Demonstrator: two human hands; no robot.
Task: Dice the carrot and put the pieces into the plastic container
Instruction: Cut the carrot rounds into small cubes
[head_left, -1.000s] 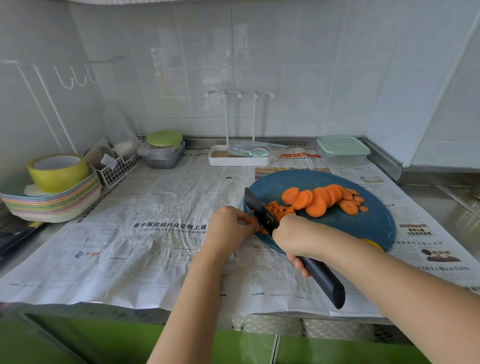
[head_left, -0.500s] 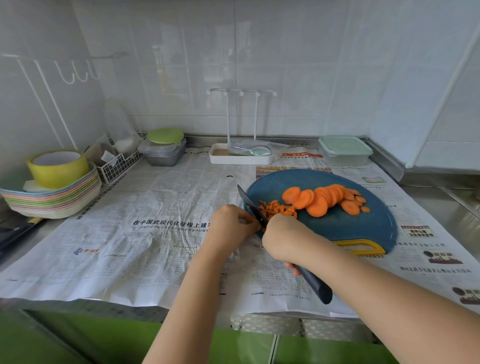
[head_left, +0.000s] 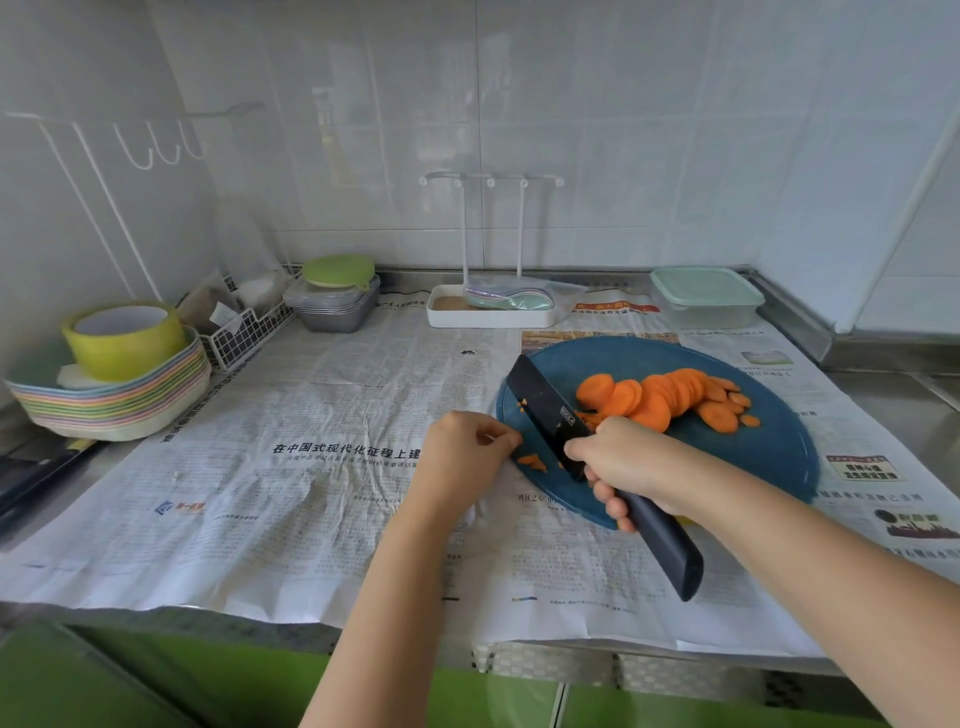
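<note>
1. The carrot slices (head_left: 670, 397) are lying as an overlapping heap of rounds on the far middle of the blue cutting board (head_left: 753, 457). A few small diced pieces (head_left: 532, 460) are sitting at the board's near left edge.
2. My right grip (head_left: 628, 460) is wrapping round the dark handle of the knife (head_left: 550, 410), with its fingers curled underneath. The end of the handle is sticking out toward the near right.
3. The black blade is pointing far and left, between the heap of slices and my left grip (head_left: 467, 457). Its broad side is facing up at me, and a tiny orange scrap is clinging to it near the tip. I cannot tell whether the edge is touching the board.
4. My left grip is resting at the board's left rim with its fingers curled in, the fingertips just beside the diced pieces. I cannot tell whether it is pinching anything.
5. The plastic container (head_left: 706, 296) is standing at the far right, beyond the board and apart from it, with its pale green lid on.
6. Newspaper (head_left: 322, 467) is covering the bench (head_left: 893, 410) under the board, and bare steel is showing at the right.
7. A white rack tray (head_left: 488, 312) is standing by the far wall. Further left are grey trays (head_left: 337, 312) under a green lid, then a wire basket (head_left: 244, 332). At the far left, a stack of pastel plates (head_left: 114, 405) is carrying a yellow-green bowl (head_left: 124, 338).
</note>
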